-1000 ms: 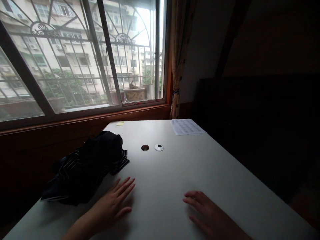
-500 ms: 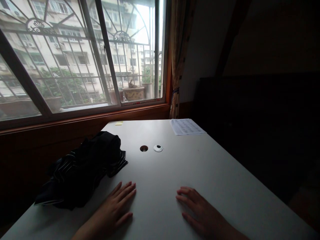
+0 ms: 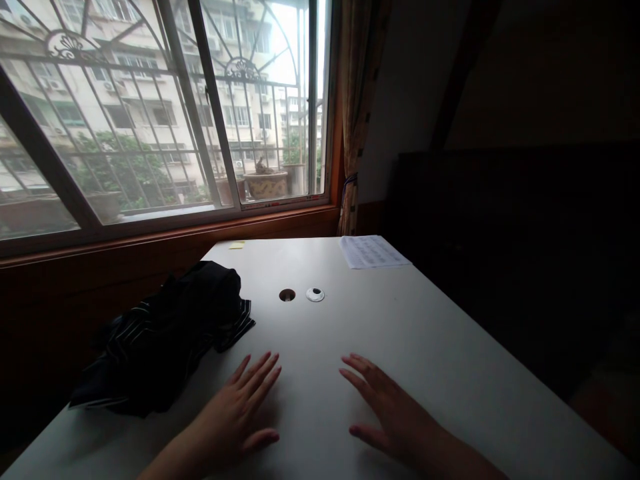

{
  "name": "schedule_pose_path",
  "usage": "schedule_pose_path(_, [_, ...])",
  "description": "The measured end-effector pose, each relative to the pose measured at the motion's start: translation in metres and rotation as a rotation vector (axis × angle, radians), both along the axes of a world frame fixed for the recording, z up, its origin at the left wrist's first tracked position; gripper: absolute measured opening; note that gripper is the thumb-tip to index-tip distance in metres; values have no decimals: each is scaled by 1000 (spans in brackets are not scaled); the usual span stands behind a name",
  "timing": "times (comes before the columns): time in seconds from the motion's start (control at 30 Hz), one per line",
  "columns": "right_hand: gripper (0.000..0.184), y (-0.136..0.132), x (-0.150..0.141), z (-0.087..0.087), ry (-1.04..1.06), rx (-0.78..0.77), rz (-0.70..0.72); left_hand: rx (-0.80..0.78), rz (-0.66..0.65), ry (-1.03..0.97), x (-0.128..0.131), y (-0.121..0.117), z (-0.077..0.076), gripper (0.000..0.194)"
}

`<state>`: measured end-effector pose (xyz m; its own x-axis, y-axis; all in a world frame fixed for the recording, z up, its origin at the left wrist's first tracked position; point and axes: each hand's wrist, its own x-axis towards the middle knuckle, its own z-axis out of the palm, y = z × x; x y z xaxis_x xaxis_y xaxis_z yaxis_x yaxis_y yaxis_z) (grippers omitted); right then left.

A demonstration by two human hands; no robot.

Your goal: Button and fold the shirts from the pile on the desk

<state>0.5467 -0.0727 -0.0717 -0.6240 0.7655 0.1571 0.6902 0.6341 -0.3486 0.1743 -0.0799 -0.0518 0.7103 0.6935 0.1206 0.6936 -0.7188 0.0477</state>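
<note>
The person's left hand (image 3: 243,407) and right hand (image 3: 383,413) reach in from the near edge of view over the white table (image 3: 320,380), backs up, thumbs turned toward each other across a bare strip. Both grips are loose, fingers spread and slightly bent; whether the fingertips touch the surface cannot be told. The cloth (image 3: 170,340), black with pale stripes, lies rumpled on the table's left side, near the left hand but outside its grip, beyond and to the left of its fingers. It is well apart from the right hand. Farther on, ahead of the gap between the hands, a round hole (image 3: 287,295) sits just beside a white cap (image 3: 315,295). At the far end lie a yellow note (image 3: 237,245) and, to the right, papers (image 3: 374,253).
</note>
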Motion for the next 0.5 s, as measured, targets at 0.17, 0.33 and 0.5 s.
schedule_pose_path(0.17, [89, 14, -36, 7, -43, -14, 85, -46, -54, 5, 31, 18, 2, 94])
schedule_pose_path(0.33, [100, 25, -55, -8, -89, -95, 161, -114, -73, 9, 37, 30, -19, 94])
schedule_pose_path(0.5, [100, 25, -57, -12, -93, -95, 149, -122, -69, 7, 34, 30, -23, 94])
